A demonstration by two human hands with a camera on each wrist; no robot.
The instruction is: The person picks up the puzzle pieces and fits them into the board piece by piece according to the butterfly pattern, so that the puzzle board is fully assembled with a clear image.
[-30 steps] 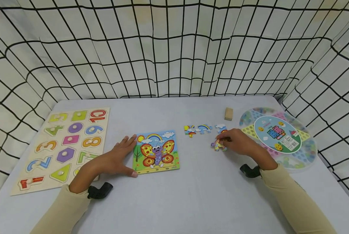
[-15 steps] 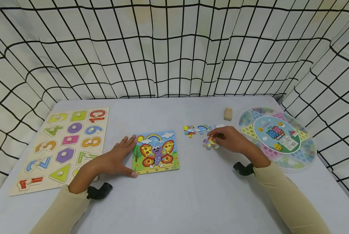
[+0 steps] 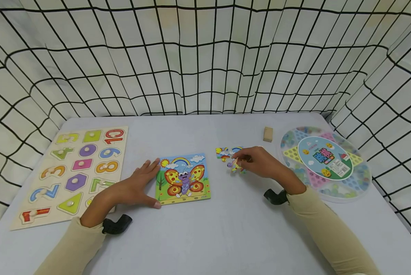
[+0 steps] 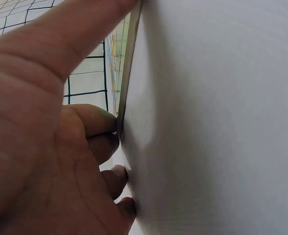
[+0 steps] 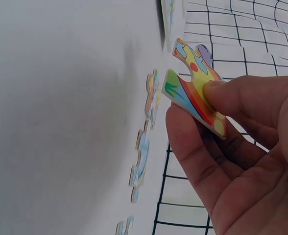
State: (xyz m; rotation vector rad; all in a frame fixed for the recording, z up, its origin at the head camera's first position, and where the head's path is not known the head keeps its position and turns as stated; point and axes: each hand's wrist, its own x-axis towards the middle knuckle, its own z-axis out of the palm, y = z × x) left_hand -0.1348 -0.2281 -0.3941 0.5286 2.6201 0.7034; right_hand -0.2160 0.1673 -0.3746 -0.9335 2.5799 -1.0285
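Observation:
A square butterfly picture board (image 3: 184, 177) lies on the white table. My left hand (image 3: 136, 187) rests along its left side with fingers spread. The thumb is at the near corner and the fingertips at the far one; in the left wrist view the board's edge (image 4: 129, 63) shows between them. My right hand (image 3: 260, 164) pinches a jigsaw piece (image 5: 190, 98) between thumb and fingers, raised over the table. The piece has red, yellow, green and purple patches. Behind this hand lie a sun jigsaw piece (image 3: 222, 152) and a partly covered rainbow jigsaw piece (image 5: 141, 161).
A wooden number and shape peg board (image 3: 65, 152) lies at the left, under the left forearm's side. At the right sits a round clear case (image 3: 360, 183) with a blue label. A small wooden block (image 3: 268, 134) stands farther back. Black netting (image 3: 205, 76) encloses the table.
My right hand has carried the jigsaw piece left toward the butterfly board, passing in front of the row of loose pieces. My left hand and the board stay in place.

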